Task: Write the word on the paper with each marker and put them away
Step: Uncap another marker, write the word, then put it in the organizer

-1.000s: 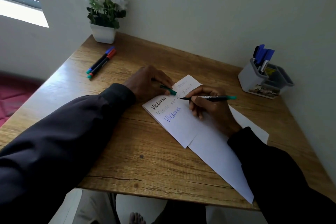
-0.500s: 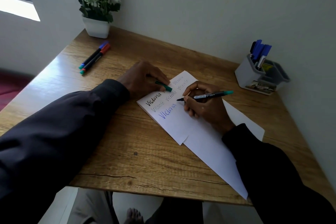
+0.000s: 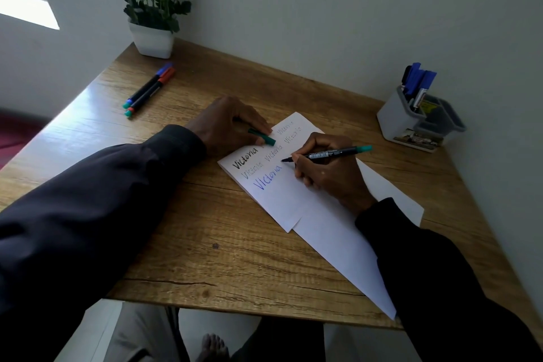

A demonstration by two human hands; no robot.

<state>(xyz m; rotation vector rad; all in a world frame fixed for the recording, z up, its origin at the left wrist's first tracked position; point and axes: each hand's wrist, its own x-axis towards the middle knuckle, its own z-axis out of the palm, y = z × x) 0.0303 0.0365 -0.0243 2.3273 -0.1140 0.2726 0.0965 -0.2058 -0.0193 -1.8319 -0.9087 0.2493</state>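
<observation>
A white paper (image 3: 282, 200) lies on the wooden table (image 3: 205, 244), with "Victoria" written on it several times in black, grey and blue. My right hand (image 3: 329, 173) grips an uncapped black marker with a green end (image 3: 332, 153); its tip sits just right of the blue word. My left hand (image 3: 226, 123) rests at the paper's top left corner and holds the green cap (image 3: 262, 137) between its fingers. Two capped markers, one blue and one red (image 3: 150, 88), lie side by side at the table's far left.
A grey and white organizer (image 3: 411, 123) with several blue markers upright in it stands at the far right by the wall. A white pot of flowers (image 3: 152, 38) stands in the far left corner. A second white sheet (image 3: 346, 250) lies under the paper, reaching the near edge.
My right hand has shifted the marker tip slightly down and left toward the blue word. My left hand has kept the cap in place.
</observation>
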